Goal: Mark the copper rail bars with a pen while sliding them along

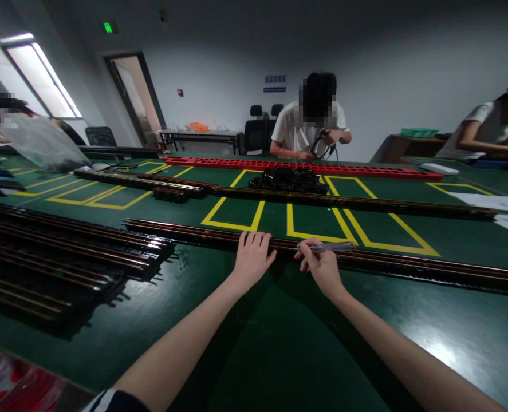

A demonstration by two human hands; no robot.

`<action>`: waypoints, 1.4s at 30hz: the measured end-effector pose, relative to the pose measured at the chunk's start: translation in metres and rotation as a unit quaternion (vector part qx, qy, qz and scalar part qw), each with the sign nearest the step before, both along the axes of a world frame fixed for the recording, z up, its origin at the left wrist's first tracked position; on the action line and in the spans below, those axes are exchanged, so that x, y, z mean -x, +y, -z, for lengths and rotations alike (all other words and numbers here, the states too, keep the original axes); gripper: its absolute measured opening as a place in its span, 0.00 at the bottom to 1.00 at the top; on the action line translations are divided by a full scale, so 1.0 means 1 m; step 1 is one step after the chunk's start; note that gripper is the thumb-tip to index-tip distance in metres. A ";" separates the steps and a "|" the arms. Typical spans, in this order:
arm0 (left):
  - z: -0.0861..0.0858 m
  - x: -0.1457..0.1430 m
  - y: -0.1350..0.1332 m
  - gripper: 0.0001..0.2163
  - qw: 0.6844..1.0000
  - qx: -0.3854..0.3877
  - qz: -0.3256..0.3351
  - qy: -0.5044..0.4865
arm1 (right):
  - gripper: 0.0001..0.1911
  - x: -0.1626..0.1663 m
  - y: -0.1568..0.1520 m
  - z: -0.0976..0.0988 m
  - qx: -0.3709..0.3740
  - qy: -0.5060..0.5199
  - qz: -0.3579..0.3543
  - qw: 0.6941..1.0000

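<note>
A long black rail with copper-coloured strips (408, 266) lies across the green table in front of me. My left hand (254, 254) rests on it with the fingers spread flat over its top. Just to the right, my right hand (320, 266) grips a screwdriver with a clear handle (333, 247). The handle points right, and the thin shaft points left toward the rail between my hands. Whether the tip touches the rail I cannot tell.
Several similar rails (56, 257) lie stacked at the left. Beyond my rail are another long rail (386, 204), a heap of black parts (288, 181) and a red slotted strip (365, 169). A person (309, 117) works across the table, another (485, 129) at the right.
</note>
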State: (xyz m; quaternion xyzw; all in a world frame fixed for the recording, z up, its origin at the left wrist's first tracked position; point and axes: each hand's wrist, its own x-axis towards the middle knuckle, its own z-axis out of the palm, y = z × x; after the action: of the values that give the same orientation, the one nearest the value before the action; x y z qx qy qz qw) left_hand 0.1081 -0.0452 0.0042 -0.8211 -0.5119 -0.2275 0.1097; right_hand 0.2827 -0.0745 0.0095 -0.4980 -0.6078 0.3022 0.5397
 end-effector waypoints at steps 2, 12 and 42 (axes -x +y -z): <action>0.000 0.000 0.000 0.14 1.000 0.000 -0.001 0.000 | 0.21 0.000 0.000 -0.001 0.000 -0.001 0.001 1.000; 0.002 0.000 0.001 0.14 1.000 0.001 -0.017 -0.007 | 0.21 0.001 -0.002 -0.004 -0.004 -0.020 0.001 1.000; -0.002 -0.001 -0.003 0.18 1.000 0.005 -0.001 0.000 | 0.20 0.000 -0.002 -0.003 -0.011 -0.022 0.003 1.000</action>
State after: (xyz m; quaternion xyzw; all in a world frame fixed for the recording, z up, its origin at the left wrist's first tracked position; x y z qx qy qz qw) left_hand 0.1087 -0.0481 0.0057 -0.8210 -0.5140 -0.2248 0.1060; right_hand 0.2827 -0.0763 0.0123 -0.5008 -0.6213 0.2824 0.5324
